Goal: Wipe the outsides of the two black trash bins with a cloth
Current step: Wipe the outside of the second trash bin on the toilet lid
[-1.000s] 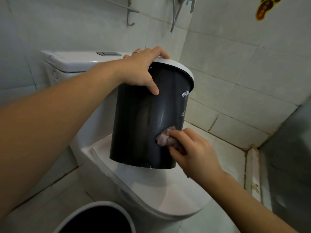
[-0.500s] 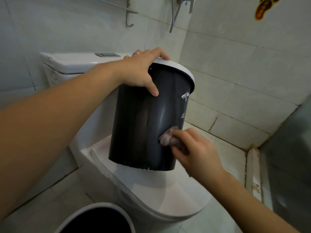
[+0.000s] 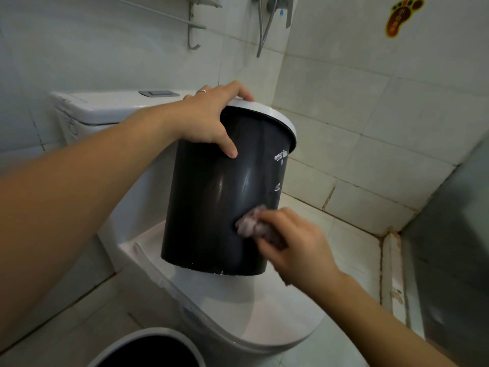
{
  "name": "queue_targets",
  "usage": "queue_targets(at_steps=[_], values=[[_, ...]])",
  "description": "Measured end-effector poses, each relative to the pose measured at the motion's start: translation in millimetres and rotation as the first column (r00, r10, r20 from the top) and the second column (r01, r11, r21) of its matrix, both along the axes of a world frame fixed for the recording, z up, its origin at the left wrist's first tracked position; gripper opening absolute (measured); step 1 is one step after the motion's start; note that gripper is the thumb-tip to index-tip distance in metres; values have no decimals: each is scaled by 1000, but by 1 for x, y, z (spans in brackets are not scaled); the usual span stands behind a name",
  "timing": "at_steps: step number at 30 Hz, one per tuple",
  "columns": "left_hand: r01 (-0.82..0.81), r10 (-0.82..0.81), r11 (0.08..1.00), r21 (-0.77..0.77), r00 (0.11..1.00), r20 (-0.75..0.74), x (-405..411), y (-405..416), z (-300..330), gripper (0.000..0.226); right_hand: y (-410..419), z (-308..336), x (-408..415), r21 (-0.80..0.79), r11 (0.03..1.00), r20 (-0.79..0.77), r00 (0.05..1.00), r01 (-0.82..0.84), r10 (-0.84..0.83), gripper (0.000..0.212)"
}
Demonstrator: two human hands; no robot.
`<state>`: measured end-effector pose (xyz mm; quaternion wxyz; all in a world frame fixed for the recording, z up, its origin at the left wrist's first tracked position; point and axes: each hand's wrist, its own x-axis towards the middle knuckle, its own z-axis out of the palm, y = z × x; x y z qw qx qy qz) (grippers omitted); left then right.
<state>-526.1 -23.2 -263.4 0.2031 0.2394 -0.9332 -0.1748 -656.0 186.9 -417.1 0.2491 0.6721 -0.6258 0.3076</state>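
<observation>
A black trash bin [image 3: 211, 207] with a white rim stands tilted on the closed toilet lid [image 3: 238, 308]. My left hand [image 3: 211, 120] grips the bin's rim at the top, thumb down the outside wall. My right hand [image 3: 296, 247] presses a crumpled pinkish cloth [image 3: 251, 223] against the bin's lower right side. White marks show on the bin's right side below the rim. A second black bin [image 3: 148, 350] with a white rim stands on the floor at the bottom edge, only its top in view.
The white toilet tank [image 3: 105, 107] sits behind the bin. Tiled walls close in behind and on the right. A shower hose [image 3: 264, 27] and a metal rack [image 3: 190, 25] hang above. A grey panel [image 3: 455, 247] stands at the right.
My right hand and the cloth shifted slightly left and down across the bin's lower side. My left hand kept its grip on the rim and the bin stayed in place.
</observation>
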Motion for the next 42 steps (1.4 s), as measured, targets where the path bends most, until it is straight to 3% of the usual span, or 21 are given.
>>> queue_targets(at_steps=[5,13,17,24,34,40,42], values=[[22,-22,1000,-5,1000,-3,0,13,5,91,-23,49,-8,-198,961,291,948,194,-131,25],[28,-28,999,-28,1000,4,6,23,6,89,-44,72,-19,-114,894,674,695,433,-251,26],[35,-35,998,-61,999,2,6,29,8,88,-46,60,2,-23,919,648,706,393,-286,39],[17,-18,998,-52,1000,-8,10,24,6,89,-31,58,12,27,976,675,717,214,-176,57],[16,-16,997,-73,1000,-1,5,24,5,89,-25,55,0,-124,979,835,550,164,13,16],[19,-19,996,-82,1000,6,3,21,4,90,-22,56,0,-99,988,887,461,120,33,25],[17,-16,996,-86,1000,5,2,22,4,90,-23,57,-4,-91,991,929,366,99,48,20]])
